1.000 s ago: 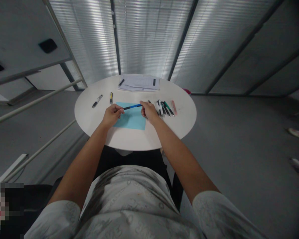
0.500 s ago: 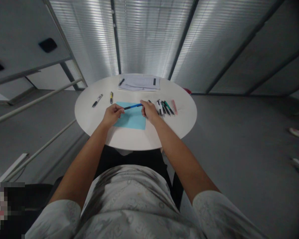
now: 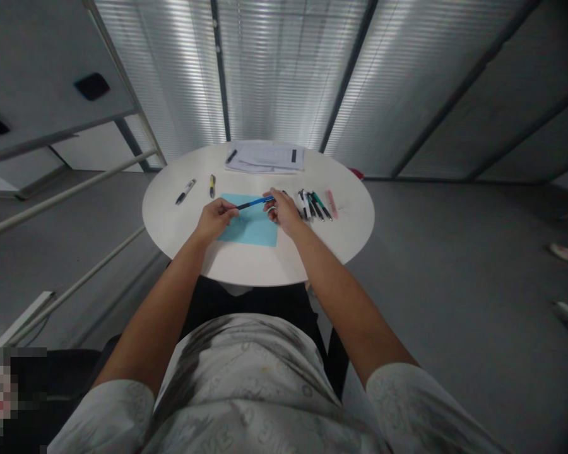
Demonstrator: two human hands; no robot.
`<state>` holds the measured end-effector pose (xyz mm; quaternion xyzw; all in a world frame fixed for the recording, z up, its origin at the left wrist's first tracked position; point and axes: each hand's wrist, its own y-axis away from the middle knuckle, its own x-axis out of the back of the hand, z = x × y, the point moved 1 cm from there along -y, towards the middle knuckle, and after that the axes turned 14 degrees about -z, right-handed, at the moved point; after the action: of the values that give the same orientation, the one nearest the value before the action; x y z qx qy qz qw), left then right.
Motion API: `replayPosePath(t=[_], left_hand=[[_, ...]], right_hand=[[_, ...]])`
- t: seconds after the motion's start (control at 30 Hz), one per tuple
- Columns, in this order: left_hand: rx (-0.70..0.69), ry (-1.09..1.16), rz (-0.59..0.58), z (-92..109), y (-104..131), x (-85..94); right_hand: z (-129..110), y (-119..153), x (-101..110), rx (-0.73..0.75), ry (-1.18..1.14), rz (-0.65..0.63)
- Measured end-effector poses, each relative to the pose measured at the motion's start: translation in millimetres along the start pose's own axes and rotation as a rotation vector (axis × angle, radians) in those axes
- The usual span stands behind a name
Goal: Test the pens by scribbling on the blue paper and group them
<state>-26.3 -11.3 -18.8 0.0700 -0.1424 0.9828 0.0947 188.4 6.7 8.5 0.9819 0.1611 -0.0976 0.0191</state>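
A blue pen with a black grip is stretched between my two hands above a light-blue sheet of paper. My left hand pinches the dark end of the pen between thumb and fingers. At the opposite end, my right hand has its thumb and forefinger on the pen, with its other fingers loosely curled below. Just right of that hand lie several pens, some white and black, one green. A pink pen-like item rests beside them.
On the round white table, a yellow-and-black pen and a white-and-black pen lie to the left. A stack of papers sits at the far edge. A metal railing runs along the left.
My right hand's fingers have loosened and shifted on the end of the blue pen. My left hand keeps its pinch and has barely moved.
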Motion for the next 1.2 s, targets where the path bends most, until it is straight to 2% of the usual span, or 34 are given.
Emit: replayPosePath(t=[0.17,0.3,0.37,0.47,0.7,1.0,1.2], left_hand=[[-0.002,-0.031,0.006,-4,-1,1.0],[0.001,-0.073,-0.008,-6,-1,1.8],[-0.003,-0.085,-0.021,-6,-1,1.9],[-0.004,-0.099,-0.021,-6,-1,2.0],[0.072,-0.101,0.059,-2,2,3.0],[0.115,-0.08,0.093,-4,0,3.6],[0.121,-0.112,0.082,-3,1,3.6]], right_hand=[[-5,3,2,-0.061,-0.231,-0.152],[-7,7,2,-0.104,-0.303,-0.257],[-8,8,1,-0.114,-0.321,-0.271],[-10,8,2,-0.09,-0.355,-0.21],[-13,6,9,0.008,-0.432,-0.054],[-16,8,8,0.05,-0.222,-0.005],[-18,10,7,0.091,-0.175,-0.022]])
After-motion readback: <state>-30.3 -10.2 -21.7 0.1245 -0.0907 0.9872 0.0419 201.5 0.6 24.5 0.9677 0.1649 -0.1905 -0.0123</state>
